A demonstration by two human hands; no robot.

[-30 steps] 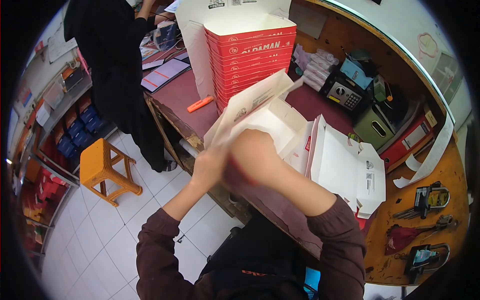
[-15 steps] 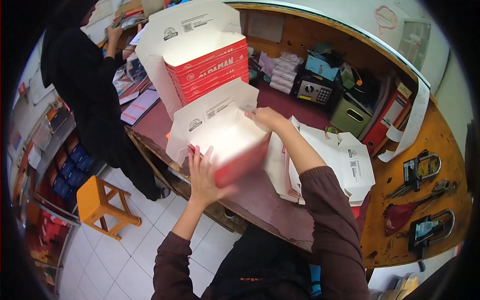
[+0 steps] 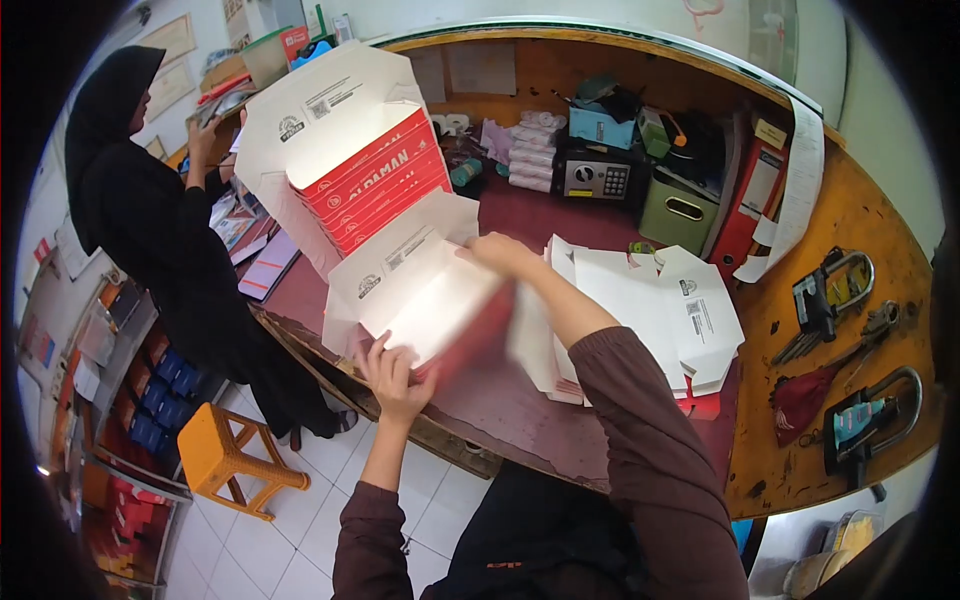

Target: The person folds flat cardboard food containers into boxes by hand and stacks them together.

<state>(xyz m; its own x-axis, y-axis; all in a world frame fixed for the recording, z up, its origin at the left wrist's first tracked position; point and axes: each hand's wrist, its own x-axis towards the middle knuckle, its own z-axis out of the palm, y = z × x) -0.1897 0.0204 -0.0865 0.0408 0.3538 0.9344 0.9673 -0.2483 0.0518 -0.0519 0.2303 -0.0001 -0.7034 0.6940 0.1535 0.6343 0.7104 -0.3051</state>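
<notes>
An open red and white box (image 3: 425,305) with a raised printed lid sits tilted between my hands at the table's front edge; its red front side is blurred. My left hand (image 3: 397,380) grips its lower left corner, thumb and fingers round the wall. At the box's right rear corner, my right hand (image 3: 505,258) has its fingers closed on the wall. Right behind the box rises a stack of red boxes (image 3: 375,180), the top one with its white lid up. Flat white box blanks (image 3: 640,310) lie piled to the right of my right hand.
A person in black (image 3: 160,220) stands at the left near a yellow stool (image 3: 235,455). Along the back are a small safe (image 3: 597,180), a green bin (image 3: 680,208) and a red binder (image 3: 745,195). Padlocks (image 3: 865,425) and keys lie on the wooden ledge at the right.
The view has shifted, showing more of the person in black. Both hands remain on the box, and my left hand's fingers have bent more round its corner.
</notes>
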